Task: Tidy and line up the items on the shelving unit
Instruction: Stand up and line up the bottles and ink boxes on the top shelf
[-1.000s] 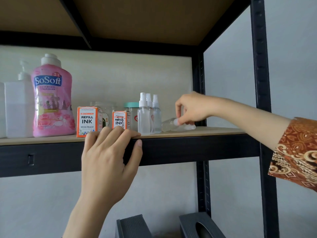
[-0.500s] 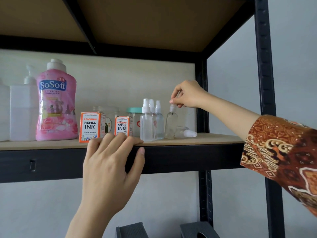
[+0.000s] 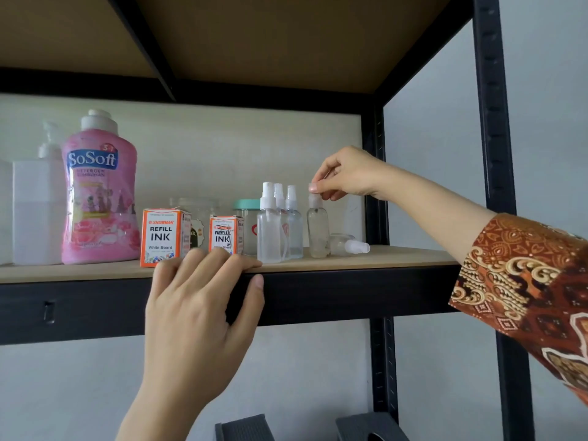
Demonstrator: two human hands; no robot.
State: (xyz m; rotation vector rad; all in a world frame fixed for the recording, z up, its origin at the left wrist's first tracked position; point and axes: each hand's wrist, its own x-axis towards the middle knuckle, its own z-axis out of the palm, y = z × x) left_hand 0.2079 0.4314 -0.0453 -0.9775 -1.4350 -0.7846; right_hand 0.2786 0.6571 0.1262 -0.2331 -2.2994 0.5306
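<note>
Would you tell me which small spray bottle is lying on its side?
The rightmost spray bottle, lying with its white cap pointing right; the other four stand upright.

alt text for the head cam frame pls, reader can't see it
A person's right hand pinches the cap of an upright small clear spray bottle on a wooden shelf, beside three matching upright bottles and one lying down. The left hand rests on the shelf's front edge.

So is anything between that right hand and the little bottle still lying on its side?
Nothing visible. The right hand pinches the cap of an upright spray bottle; the fallen bottle lies just right of it on the shelf, open from above.
</note>
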